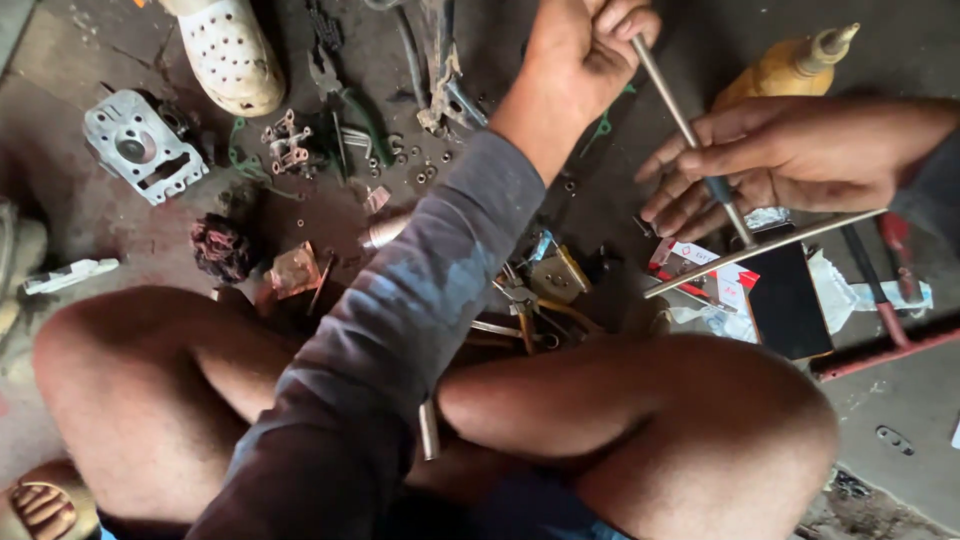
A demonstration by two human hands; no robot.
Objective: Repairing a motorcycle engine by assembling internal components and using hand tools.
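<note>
— Now, what have you got there?

— My left hand (585, 50) is closed round the upper end of a T-handled wrench (685, 130), its long steel shaft slanting down to the crossbar near the floor; my right hand (790, 155) lies against the shaft lower down, fingers fairly flat and only loosely curled, steadying it beside the blue sleeve.

— How would you turn it well?

— I'd judge it best to keep the shaft in line with whatever the far end sits on, which I cannot see; let the right hand guide only, and twist from the left.

— Any containers about?

— A yellow squeeze bottle (785, 65) with a pale nozzle lies just beyond my right hand; its contents don't show. The small red-and-white carton (705, 268) under the crossbar is crumpled; I cannot tell what's inside. Loose nuts (425, 172) lie straight on the floor, near the green-handled pliers (360, 110) and the grey engine casting (140, 145).
</note>
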